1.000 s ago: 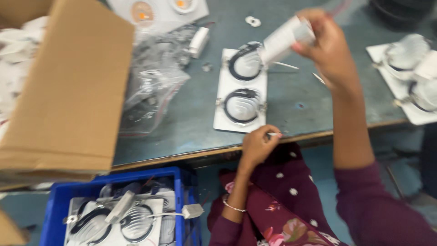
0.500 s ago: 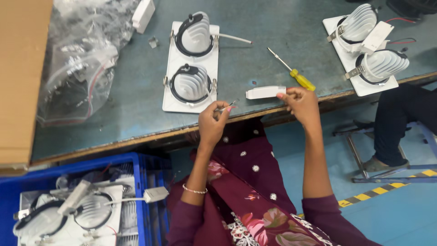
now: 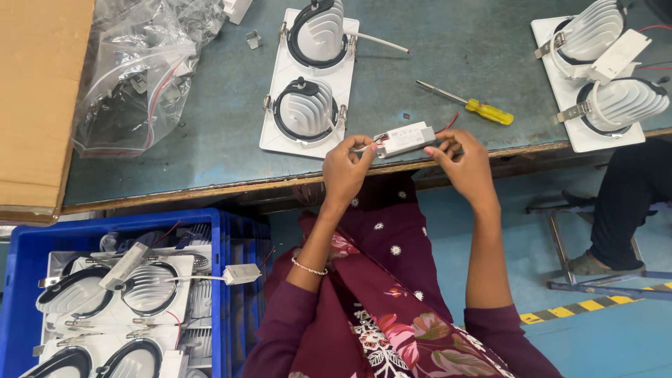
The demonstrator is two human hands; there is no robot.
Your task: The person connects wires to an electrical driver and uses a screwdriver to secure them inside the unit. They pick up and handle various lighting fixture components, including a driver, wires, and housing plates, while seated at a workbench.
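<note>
Box: brown cardboard carton [image 3: 42, 105], upper left.
Bag: clear plastic bag [image 3: 133, 77] beside it.
Hands: left hand [image 3: 344, 170] and right hand [image 3: 465, 164] both pinch white LED driver [image 3: 404, 139], centre.

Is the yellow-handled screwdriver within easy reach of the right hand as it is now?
Probably yes. The screwdriver lies on bare table just beyond the right hand, nothing between them. That hand is holding the small white driver box, though, so it would have to let go first.

The grey-green workbench [image 3: 434, 56] bears twin-lamp fixtures [image 3: 308, 80], a screwdriver [image 3: 467, 103], plastic bags [image 3: 133, 70].
</note>
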